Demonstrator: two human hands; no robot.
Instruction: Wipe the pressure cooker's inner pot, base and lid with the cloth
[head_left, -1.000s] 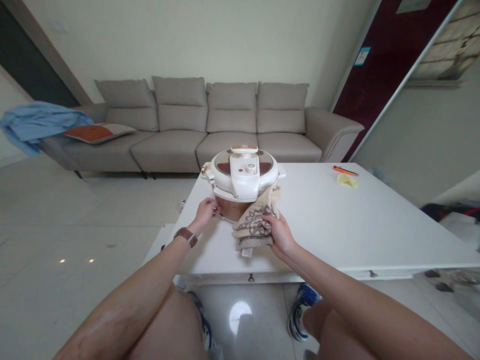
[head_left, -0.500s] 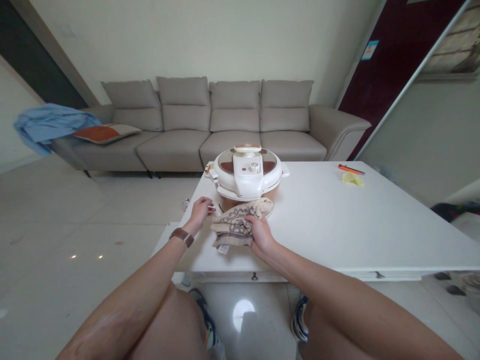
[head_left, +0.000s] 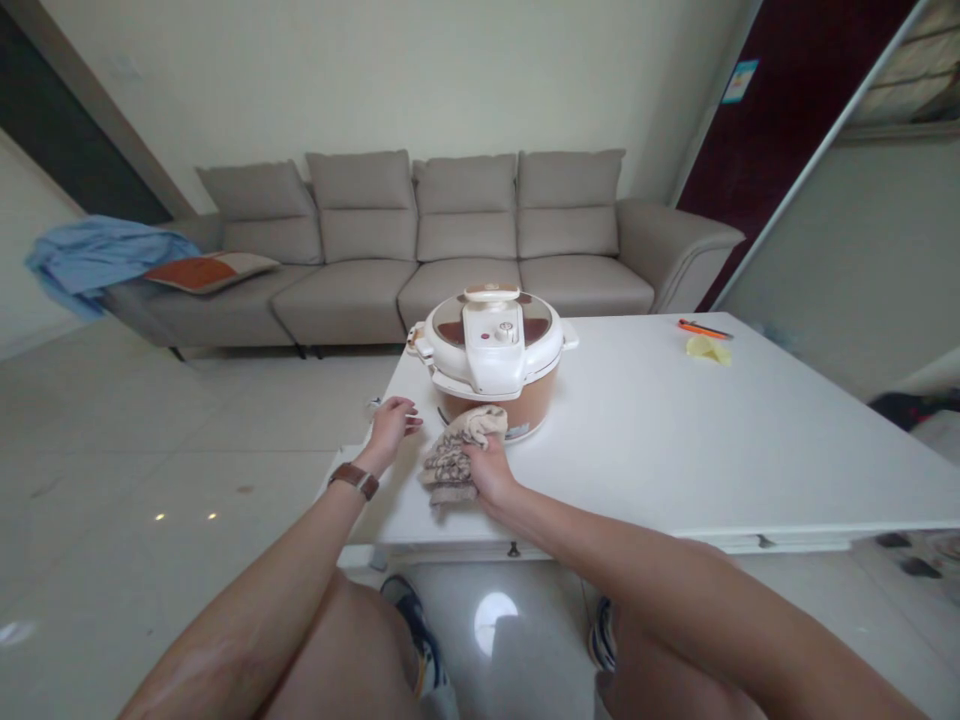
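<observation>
My right hand (head_left: 491, 472) grips a folded beige and grey-brown patterned towel (head_left: 454, 462) in front of the cooker. The cloth is bunched and hangs just over the table top. A round electric cooker (head_left: 536, 400) with a brown body, white lid and a control knob stands on the white table (head_left: 637, 430). Left of the cooker, my left hand (head_left: 394, 425) hovers over the table's left edge. Its fingers are loosely curved and apart, with nothing in them. A watch with a brown strap (head_left: 356, 479) is on that wrist.
At the table's far right lie an orange cutter (head_left: 703, 328) and a yellow piece of cloth or paper (head_left: 708, 348). A grey sofa (head_left: 457, 285) stands behind the table, with an orange and white cushion (head_left: 214, 270) and blue cloth (head_left: 105, 255) at its left end.
My right hand has drawn the towel to the left, uncovering more of the cooker's front. My left hand has shifted slightly left.
</observation>
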